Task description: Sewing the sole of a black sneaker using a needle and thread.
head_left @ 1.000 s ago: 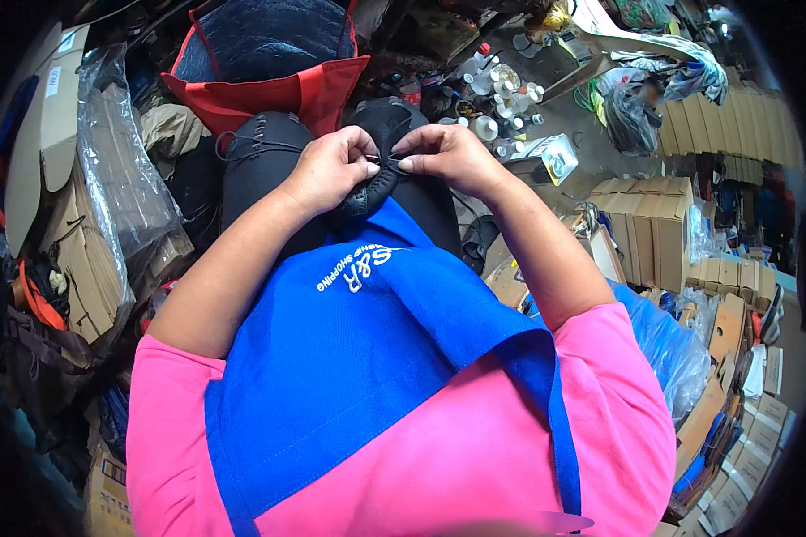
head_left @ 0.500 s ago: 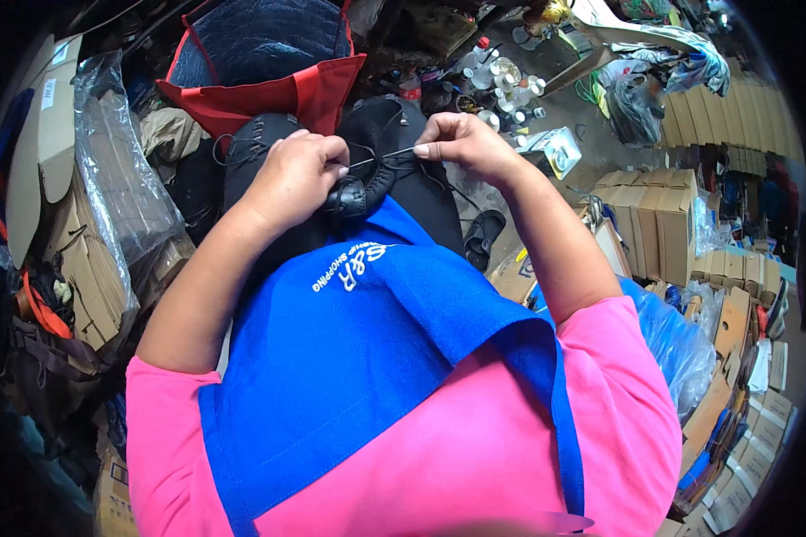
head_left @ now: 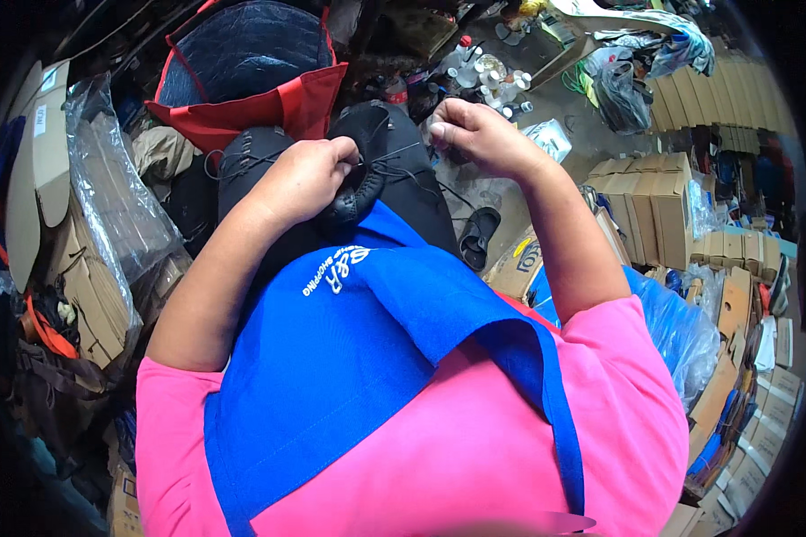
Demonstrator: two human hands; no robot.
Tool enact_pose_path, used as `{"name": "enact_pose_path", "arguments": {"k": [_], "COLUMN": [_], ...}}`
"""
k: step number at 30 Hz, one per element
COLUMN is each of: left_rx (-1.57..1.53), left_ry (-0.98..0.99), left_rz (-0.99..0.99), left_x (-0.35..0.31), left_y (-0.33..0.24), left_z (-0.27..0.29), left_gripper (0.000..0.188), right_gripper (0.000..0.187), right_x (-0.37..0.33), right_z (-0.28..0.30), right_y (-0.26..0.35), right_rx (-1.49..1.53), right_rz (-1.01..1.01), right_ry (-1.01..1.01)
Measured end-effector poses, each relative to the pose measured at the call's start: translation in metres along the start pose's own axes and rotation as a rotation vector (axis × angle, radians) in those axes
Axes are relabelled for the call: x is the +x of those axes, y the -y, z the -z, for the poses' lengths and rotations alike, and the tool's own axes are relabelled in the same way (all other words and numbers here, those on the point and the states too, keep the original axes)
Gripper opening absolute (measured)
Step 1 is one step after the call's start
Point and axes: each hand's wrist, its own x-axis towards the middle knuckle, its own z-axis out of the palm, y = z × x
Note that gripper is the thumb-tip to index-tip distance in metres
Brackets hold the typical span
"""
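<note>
A black shoe (head_left: pixel 367 170) is lying on the person's lap, over the dark trousers and just above the blue apron (head_left: pixel 349 358), with its long axis running roughly from the left hand up and away toward the red bag (head_left: pixel 269 98). The left hand (head_left: pixel 306 179) is sitting right on the shoe, fingers curled together and clamped on its rim beside the laces. The right hand (head_left: pixel 475 134) is hanging to the right of the shoe, apart from it, fingertips pinched together on what looks to be a thin black thread (head_left: pixel 401 161) running taut from the shoe across to that hand. So the shoe is lying left of and below the right fingers, and the left hand is by far the nearer one.

Compared with half a second ago, the right hand is standing farther out to the right and the thread span is looking longer; a second ago both hands were bunched close together on the shoe. The left hand is keeping about the same grip.
</note>
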Motion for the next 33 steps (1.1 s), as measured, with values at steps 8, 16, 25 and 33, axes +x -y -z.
{"name": "enact_pose_path", "arguments": {"k": [8,16,25,33], "left_rx": [-0.049,0.031,0.141,0.477], "left_ry": [-0.016,-0.010,-0.037,-0.206], "left_rz": [-0.002,-0.084,-0.151,-0.141], "left_x": [0.003,0.003,-0.002,-0.073], "left_y": [0.001,0.002,0.012,0.047], "left_z": [-0.003,-0.006,-0.007,0.031], "left_gripper": [0.015,0.013,0.014,0.015], "right_gripper": [0.024,0.019,0.013,0.016], "right_x": [-0.038,0.031,0.020,0.006], "right_z": [-0.021,0.014,-0.040,0.030], "right_y": [0.000,-0.014,0.040,-0.044], "right_rx": [-0.192,-0.777,-1.162,-1.117], "right_rz": [0.163,0.222,0.566,0.362], "right_ry": [0.090,-0.321,0.193,-0.023]}}
